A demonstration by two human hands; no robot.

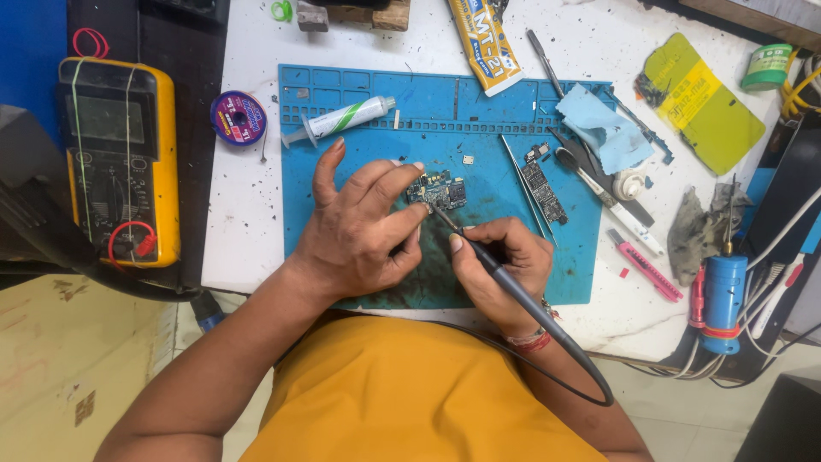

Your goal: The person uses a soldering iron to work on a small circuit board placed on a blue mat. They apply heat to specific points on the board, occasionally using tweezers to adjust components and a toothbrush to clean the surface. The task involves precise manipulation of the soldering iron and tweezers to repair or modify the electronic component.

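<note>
A small circuit board point(439, 190) lies near the middle of a blue work mat point(479, 128). My left hand point(359, 227) rests on the mat, its fingertips pressing the board's left and lower edge. My right hand point(505, 265) grips a grey soldering iron point(500, 274) like a pen, its tip touching the board's lower side. The iron's black cable loops back past my right wrist over the table edge.
A second board point(544, 190), tweezers point(523, 190), a blue cloth point(603, 124) and a white syringe point(338, 121) lie on the mat. A yellow multimeter point(120, 158) stands far left beside a solder-wick spool point(239, 117). At right lie a pink cutter point(646, 265), a blue cylinder tool point(723, 299) and a yellow-green pad point(703, 103).
</note>
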